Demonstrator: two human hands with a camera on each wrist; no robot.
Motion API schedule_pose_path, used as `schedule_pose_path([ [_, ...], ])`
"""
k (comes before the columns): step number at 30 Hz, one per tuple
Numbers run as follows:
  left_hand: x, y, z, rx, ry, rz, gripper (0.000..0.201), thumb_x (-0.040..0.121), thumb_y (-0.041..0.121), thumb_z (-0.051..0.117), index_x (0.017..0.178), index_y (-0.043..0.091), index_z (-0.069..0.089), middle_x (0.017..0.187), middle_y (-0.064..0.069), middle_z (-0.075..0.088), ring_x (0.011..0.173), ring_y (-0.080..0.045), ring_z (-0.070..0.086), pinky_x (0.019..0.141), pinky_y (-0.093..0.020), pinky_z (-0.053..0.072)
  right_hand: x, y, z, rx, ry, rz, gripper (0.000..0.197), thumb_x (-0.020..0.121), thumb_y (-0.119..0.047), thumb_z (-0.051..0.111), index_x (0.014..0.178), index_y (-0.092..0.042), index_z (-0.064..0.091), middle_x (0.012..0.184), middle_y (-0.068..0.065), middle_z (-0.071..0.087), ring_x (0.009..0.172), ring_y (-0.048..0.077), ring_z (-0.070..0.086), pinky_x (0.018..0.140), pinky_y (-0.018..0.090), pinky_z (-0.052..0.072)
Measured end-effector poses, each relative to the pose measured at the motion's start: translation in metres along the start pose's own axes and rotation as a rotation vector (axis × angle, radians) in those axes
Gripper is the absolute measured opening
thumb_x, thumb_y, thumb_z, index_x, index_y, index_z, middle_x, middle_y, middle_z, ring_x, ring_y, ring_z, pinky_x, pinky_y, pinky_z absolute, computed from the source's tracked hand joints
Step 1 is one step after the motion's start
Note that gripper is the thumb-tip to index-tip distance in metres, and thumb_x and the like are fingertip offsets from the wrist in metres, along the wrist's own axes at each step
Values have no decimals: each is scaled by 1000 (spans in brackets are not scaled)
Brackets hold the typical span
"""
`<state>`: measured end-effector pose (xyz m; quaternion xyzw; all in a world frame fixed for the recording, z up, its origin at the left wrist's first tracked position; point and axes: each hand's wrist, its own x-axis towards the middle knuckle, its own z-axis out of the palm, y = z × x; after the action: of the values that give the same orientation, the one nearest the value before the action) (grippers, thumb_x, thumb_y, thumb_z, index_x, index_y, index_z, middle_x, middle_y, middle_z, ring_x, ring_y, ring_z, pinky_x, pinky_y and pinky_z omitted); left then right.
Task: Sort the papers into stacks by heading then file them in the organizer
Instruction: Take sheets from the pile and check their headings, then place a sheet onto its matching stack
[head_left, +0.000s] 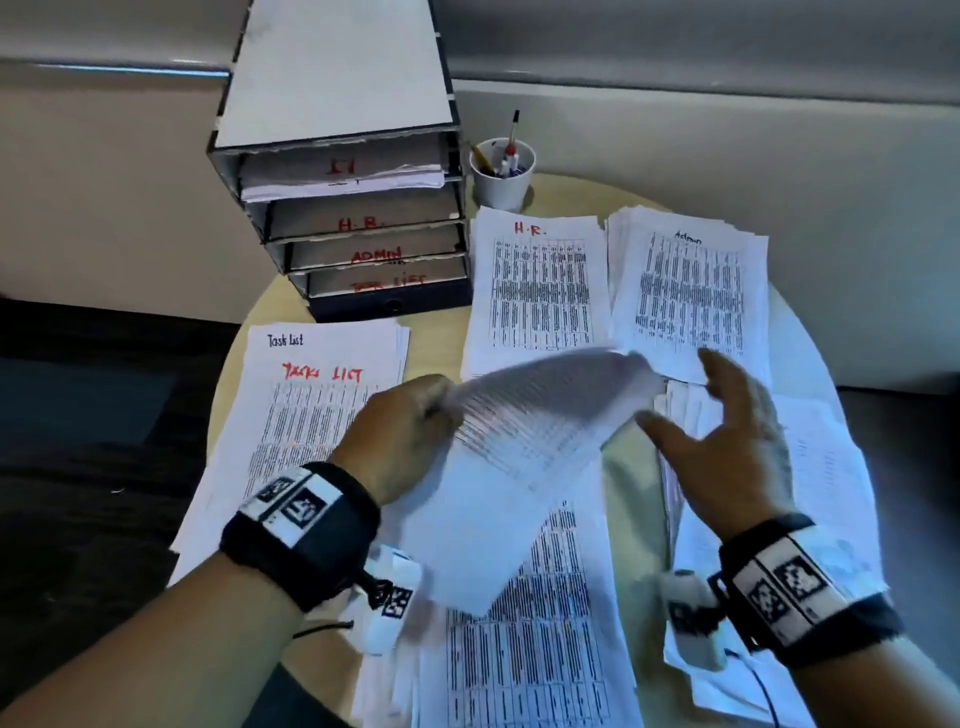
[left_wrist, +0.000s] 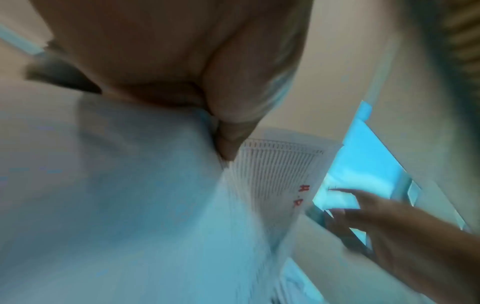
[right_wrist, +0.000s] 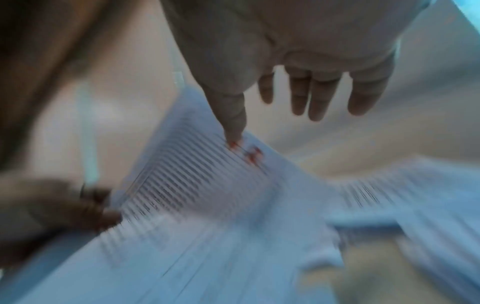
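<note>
My left hand (head_left: 410, 431) pinches the edge of a printed sheet (head_left: 519, 452) held up over the table, blurred with motion; the left wrist view shows a red "H.R." heading on this sheet (left_wrist: 275, 185). My right hand (head_left: 727, 436) hovers open beside the sheet's far end, fingers spread; its thumb tip meets the sheet (right_wrist: 207, 185) in the right wrist view. On the table lie the "Task List" stack (head_left: 311, 415), the "H.R." stack (head_left: 540, 291) and the "Admin" stack (head_left: 691, 291). The organizer (head_left: 353, 208) stands at the back left with trays marked IT, H.R., ADMIN and Task List.
Unsorted sheets (head_left: 524, 649) lie at the near edge, with more papers (head_left: 810, 467) under my right hand. A white cup of pens (head_left: 501, 174) stands right of the organizer. The round table (head_left: 436, 338) drops off to a dark floor on the left.
</note>
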<state>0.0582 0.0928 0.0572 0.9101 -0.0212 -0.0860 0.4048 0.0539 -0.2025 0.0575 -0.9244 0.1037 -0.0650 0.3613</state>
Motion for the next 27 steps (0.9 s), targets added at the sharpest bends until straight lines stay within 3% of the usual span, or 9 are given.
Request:
schedule_pose_path([
  [3, 14, -17, 15, -384, 11, -214, 25, 95, 26, 64, 89, 2, 61, 81, -1, 59, 77, -15, 51, 72, -28, 38, -30, 27, 24, 388, -260, 361, 87, 65, -47, 86, 139, -23, 48, 120, -2, 65, 101, 15, 64, 87, 34, 47],
  [5, 22, -20, 30, -645, 45, -320, 38, 89, 33, 69, 112, 3, 65, 112, -3, 71, 106, -19, 63, 99, -34, 44, -50, 39, 40, 596, -442, 461, 59, 73, -42, 81, 125, -23, 60, 103, 0, 74, 88, 20, 70, 75, 36, 52],
  [7, 31, -21, 44, -815, 106, -376, 22, 95, 23, 63, 111, 9, 67, 116, -4, 73, 115, -23, 64, 107, -39, 43, -62, 39, 47, 691, -422, 493, 24, 86, -18, 72, 109, -15, 67, 99, 11, 74, 90, 30, 72, 72, 41, 58],
  [9, 40, -18, 52, -847, 101, -393, 16, 101, 16, 56, 112, 8, 65, 106, 0, 75, 106, -21, 67, 98, -32, 47, -63, 38, 51, 758, -296, 569, 14, 90, -5, 64, 102, -10, 68, 97, 15, 73, 89, 31, 71, 72, 44, 60],
  [11, 46, -11, 52, -873, 65, -401, 12, 100, 18, 57, 107, 12, 65, 85, 9, 74, 80, -18, 63, 70, -22, 42, -53, 39, 54, 773, -228, 584, 13, 91, -4, 61, 100, -10, 69, 95, 14, 73, 84, 29, 68, 71, 43, 59],
  [13, 52, -8, 50, -908, 70, -414, 8, 98, 20, 60, 99, 17, 66, 91, 7, 75, 86, -19, 56, 68, -26, 41, -32, 38, 58, 772, -191, 581, 12, 92, -5, 60, 96, -10, 70, 90, 12, 73, 74, 21, 68, 62, 35, 58],
  [17, 35, -16, 39, -673, 95, -416, 25, 97, 34, 58, 121, 26, 60, 113, 0, 69, 100, -17, 67, 87, -35, 55, 26, 38, 66, 839, -120, 638, 12, 93, -3, 59, 95, -12, 66, 88, 9, 70, 64, 15, 67, 45, 22, 52],
  [21, 0, -46, 39, -408, 53, -374, 22, 98, 33, 59, 119, 28, 58, 114, 12, 64, 92, 8, 64, 73, -10, 48, 74, 42, 81, 820, -92, 689, 9, 92, -6, 61, 96, -13, 65, 96, 11, 67, 71, 22, 62, 44, 21, 51],
  [27, -32, -79, 46, -216, -19, -370, 19, 96, 21, 60, 113, 28, 63, 119, 17, 64, 107, 4, 58, 83, -10, 43, 123, 24, 109, 628, -182, 657, 7, 89, -12, 65, 88, -13, 59, 99, 16, 65, 64, 26, 59, 44, 25, 53],
])
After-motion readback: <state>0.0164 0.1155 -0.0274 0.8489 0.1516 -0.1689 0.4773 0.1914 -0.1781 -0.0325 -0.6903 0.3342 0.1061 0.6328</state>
